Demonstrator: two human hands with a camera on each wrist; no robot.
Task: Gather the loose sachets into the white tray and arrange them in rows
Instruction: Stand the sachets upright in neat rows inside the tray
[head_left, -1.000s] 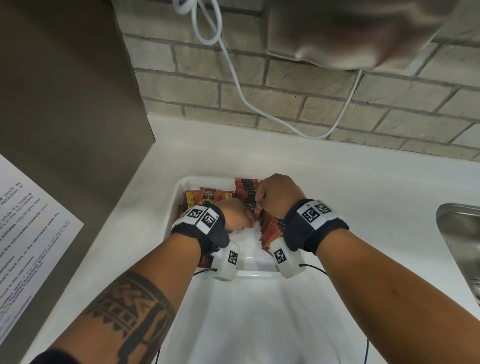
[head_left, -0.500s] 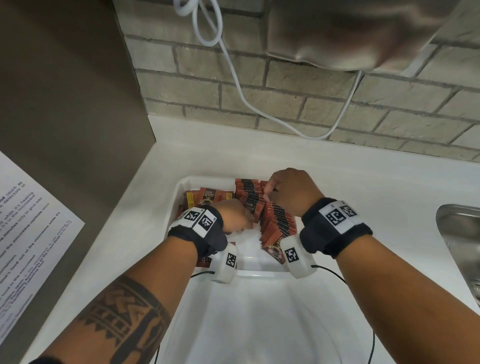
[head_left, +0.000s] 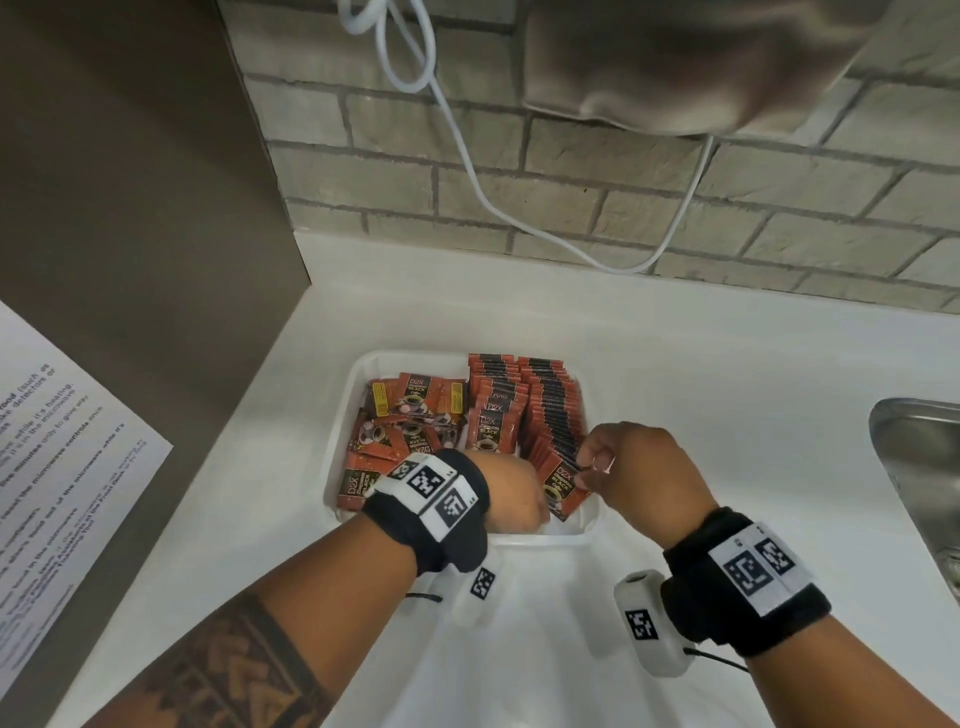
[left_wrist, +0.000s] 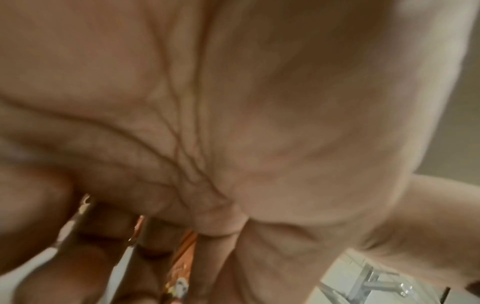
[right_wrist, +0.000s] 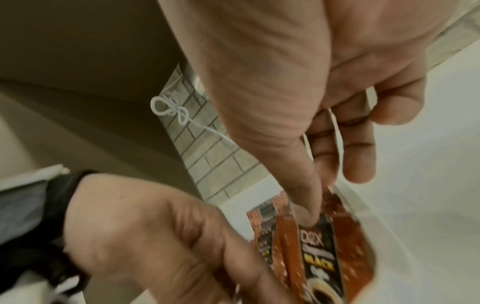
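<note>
A white tray (head_left: 358, 375) sits on the counter with orange-and-black coffee sachets in it. Loose sachets (head_left: 410, 415) lie jumbled in its left part. Two upright rows (head_left: 549, 410) fill the middle and right. My right hand (head_left: 589, 465) pinches the front sachet (head_left: 561, 488) of the right row; in the right wrist view its thumb (right_wrist: 306, 209) presses the label of that sachet (right_wrist: 318, 257), fingers behind. My left hand (head_left: 519, 493) is curled at the tray's near edge. In the left wrist view sachet edges (left_wrist: 185, 257) show between its fingers (left_wrist: 150, 236).
A steel sink (head_left: 919, 467) lies at the right edge. A white cable (head_left: 467, 171) hangs down the brick wall behind the tray. A brown panel with a printed notice (head_left: 62, 441) stands at the left. A beige object (head_left: 675, 62) hangs overhead.
My right hand has drawn back from the rows' far end to the near end of the right row. My left hand slid a little nearer. Both rows now show.
</note>
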